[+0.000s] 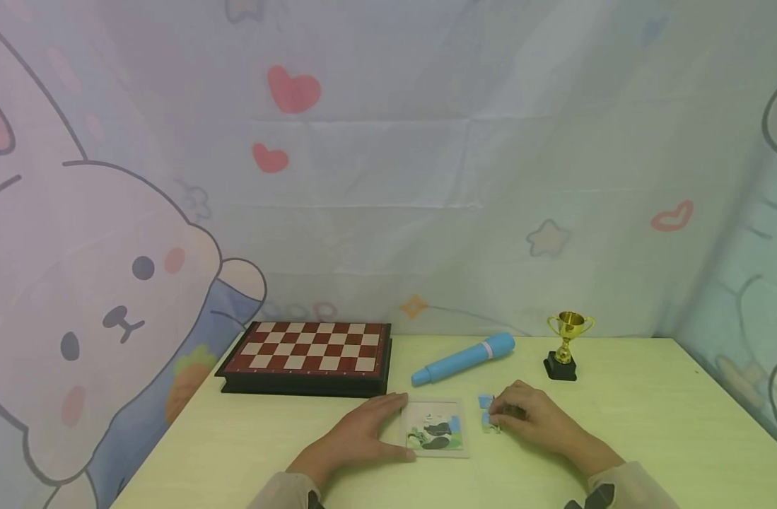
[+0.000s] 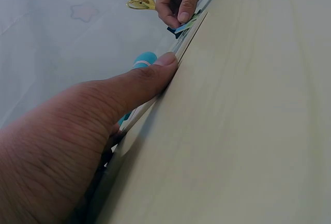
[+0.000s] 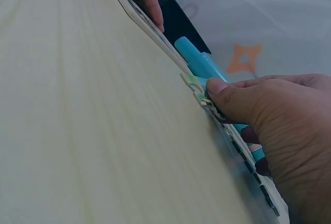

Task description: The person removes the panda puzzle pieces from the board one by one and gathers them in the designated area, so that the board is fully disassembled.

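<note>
A square jigsaw puzzle (image 1: 436, 428) with a panda picture lies in a white frame (image 1: 435, 454); its upper part is pale. My left hand (image 1: 363, 433) holds the frame at its left side, fingertips by the upper left corner and the thumb (image 2: 135, 85) along the near edge. To the right of the frame, my right hand (image 1: 539, 416) pinches a small puzzle piece (image 3: 193, 82) in blue and green between thumb and fingers. Another blue piece (image 1: 485, 401) shows beside its fingertips. The right fingers partly cover the pieces, so their outlines are unclear.
Behind my left hand sits a chessboard box (image 1: 305, 383) with red and white squares. A blue stick-shaped object (image 1: 461, 362) lies behind the puzzle. Farther right stands a small gold trophy (image 1: 568, 329) on a black base. A printed curtain (image 1: 388, 233) hangs behind the table (image 1: 655, 403).
</note>
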Demonstrator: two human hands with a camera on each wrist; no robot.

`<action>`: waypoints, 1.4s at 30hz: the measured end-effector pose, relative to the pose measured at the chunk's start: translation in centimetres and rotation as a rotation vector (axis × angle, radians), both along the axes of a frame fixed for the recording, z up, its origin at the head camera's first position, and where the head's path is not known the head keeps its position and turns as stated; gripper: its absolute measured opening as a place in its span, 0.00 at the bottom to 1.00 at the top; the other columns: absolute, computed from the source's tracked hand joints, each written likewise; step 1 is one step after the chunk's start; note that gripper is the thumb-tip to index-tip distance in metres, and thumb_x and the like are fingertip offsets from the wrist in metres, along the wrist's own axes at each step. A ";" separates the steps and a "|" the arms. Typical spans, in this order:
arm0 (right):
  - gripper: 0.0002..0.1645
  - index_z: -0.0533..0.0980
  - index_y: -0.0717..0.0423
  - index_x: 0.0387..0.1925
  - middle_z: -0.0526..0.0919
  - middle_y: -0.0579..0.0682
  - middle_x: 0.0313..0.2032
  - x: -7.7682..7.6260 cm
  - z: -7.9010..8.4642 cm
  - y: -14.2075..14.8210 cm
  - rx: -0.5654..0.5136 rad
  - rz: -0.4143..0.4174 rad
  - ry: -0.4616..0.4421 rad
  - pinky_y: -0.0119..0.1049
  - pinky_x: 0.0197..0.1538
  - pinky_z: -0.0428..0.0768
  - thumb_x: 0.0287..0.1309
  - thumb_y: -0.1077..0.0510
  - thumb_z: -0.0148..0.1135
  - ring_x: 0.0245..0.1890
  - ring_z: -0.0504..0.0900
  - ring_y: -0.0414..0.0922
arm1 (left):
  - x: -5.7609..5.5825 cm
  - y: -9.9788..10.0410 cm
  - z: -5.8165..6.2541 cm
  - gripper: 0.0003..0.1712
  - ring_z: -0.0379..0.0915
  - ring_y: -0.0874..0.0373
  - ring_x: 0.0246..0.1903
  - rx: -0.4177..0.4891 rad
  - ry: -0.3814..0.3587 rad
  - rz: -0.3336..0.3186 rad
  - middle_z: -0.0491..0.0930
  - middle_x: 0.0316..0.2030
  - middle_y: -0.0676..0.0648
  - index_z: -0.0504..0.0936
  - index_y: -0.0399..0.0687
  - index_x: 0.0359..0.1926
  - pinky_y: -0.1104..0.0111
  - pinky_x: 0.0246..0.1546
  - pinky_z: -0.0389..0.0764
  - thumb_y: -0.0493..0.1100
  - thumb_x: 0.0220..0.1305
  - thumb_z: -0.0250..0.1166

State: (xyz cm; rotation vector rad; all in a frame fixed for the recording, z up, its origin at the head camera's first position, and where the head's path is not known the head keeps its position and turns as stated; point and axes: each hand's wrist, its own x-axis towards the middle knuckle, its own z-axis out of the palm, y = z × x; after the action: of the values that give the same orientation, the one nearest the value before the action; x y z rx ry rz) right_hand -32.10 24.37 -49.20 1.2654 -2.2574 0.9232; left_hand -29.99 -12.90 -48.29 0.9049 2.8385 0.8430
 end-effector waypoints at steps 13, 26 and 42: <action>0.11 0.82 0.42 0.39 0.83 0.34 0.38 -0.1 0.1 -0.1 0.043 0.009 0.058 0.28 0.36 0.75 0.57 0.61 0.73 0.37 0.74 0.36 | 0.2 0.0 0.4 0.58 0.56 0.48 0.74 0.011 -0.001 -0.006 0.62 0.74 0.50 0.62 0.56 0.77 0.45 0.71 0.60 0.76 0.50 0.68; 0.11 0.81 0.42 0.38 0.81 0.35 0.38 0.0 0.1 0.0 0.064 0.008 0.047 0.29 0.37 0.76 0.57 0.60 0.73 0.38 0.74 0.36 | 0.1 0.0 0.3 0.60 0.55 0.49 0.74 -0.005 -0.007 0.001 0.61 0.75 0.51 0.62 0.57 0.77 0.46 0.71 0.60 0.79 0.49 0.66; 0.10 0.80 0.44 0.42 0.81 0.37 0.40 0.2 0.2 0.0 0.019 -0.040 0.040 0.33 0.41 0.79 0.63 0.62 0.68 0.40 0.77 0.35 | 0.1 0.0 0.2 0.59 0.56 0.51 0.74 -0.006 0.001 0.007 0.62 0.74 0.52 0.62 0.58 0.77 0.47 0.71 0.60 0.79 0.49 0.66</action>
State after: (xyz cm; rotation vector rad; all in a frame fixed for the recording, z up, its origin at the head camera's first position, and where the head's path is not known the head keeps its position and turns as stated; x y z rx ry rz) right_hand -31.95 24.40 -48.99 1.2317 -2.2568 0.8566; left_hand -29.86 -12.89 -48.12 0.8958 2.8447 0.8339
